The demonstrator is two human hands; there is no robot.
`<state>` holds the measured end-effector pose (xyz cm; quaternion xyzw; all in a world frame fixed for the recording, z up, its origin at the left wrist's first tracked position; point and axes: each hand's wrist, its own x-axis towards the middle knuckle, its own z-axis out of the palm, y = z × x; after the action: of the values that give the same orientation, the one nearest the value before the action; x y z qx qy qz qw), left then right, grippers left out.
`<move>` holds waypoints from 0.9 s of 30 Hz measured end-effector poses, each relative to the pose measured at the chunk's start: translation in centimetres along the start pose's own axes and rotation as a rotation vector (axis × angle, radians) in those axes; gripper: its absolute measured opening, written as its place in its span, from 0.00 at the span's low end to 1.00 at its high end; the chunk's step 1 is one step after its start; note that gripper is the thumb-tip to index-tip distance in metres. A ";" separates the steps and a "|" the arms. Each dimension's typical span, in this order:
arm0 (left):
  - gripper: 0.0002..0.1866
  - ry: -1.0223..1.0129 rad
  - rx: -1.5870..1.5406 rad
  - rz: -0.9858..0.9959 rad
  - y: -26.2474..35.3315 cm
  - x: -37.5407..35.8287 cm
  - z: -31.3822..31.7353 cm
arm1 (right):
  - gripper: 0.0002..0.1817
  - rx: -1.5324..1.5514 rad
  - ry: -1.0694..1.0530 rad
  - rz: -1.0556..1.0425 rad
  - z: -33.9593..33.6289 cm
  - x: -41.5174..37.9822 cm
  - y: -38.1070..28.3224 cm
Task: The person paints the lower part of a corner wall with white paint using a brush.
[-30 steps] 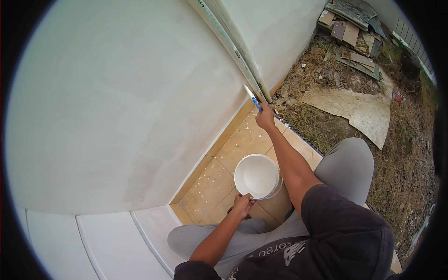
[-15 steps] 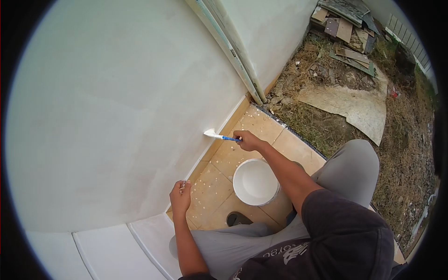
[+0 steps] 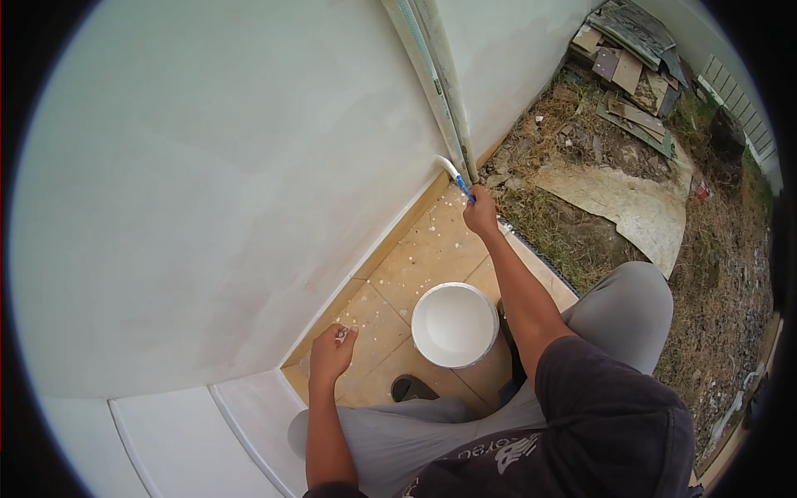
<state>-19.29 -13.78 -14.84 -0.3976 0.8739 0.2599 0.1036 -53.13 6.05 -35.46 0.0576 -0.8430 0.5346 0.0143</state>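
Observation:
My right hand (image 3: pixel 481 211) is closed round the blue handle of a paintbrush (image 3: pixel 462 184). The brush's white, paint-covered bristles touch the foot of the white wall (image 3: pixel 207 191), close to the corner where the long poles stand. My left hand (image 3: pixel 332 355) is closed near the skirting, with something small and whitish at its fingertips that I cannot make out. Between my arms, a round bucket (image 3: pixel 415 328) of white paint rests on the tiles.
Long poles (image 3: pixel 436 87) lean in the wall corner. Tan tiles (image 3: pixel 386 357) carry white paint spots. On the right, beyond the tile edge, are dry grass, a flat sheet (image 3: pixel 618 195) and stacked boards (image 3: pixel 635 41). A sandal (image 3: pixel 411 388) is below the bucket.
My right hand has moved up and right with the brush, along the wall's foot towards the poles. My left hand has shifted slightly right and down. The view has turned a little.

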 end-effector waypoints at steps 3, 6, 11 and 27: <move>0.26 -0.001 0.019 0.040 0.7 0.0 0.2 | 0.08 0.014 -0.150 0.001 1.7 -1.6 -0.7; 0.26 -0.017 0.018 0.048 1.2 0.2 0.2 | 0.07 0.095 -0.271 -0.047 2.9 -3.5 -2.8; 0.25 -0.033 0.014 0.058 1.8 0.4 0.5 | 0.07 0.127 -0.530 -0.130 3.8 -5.8 -3.6; 0.26 -0.001 0.014 0.062 0.1 0.6 1.3 | 0.08 0.147 -0.526 -0.156 2.5 -3.4 -3.1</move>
<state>-19.76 -13.42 -16.16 -0.3696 0.8875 0.2570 0.0986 -49.36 2.76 -34.04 0.2599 -0.7697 0.5583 -0.1683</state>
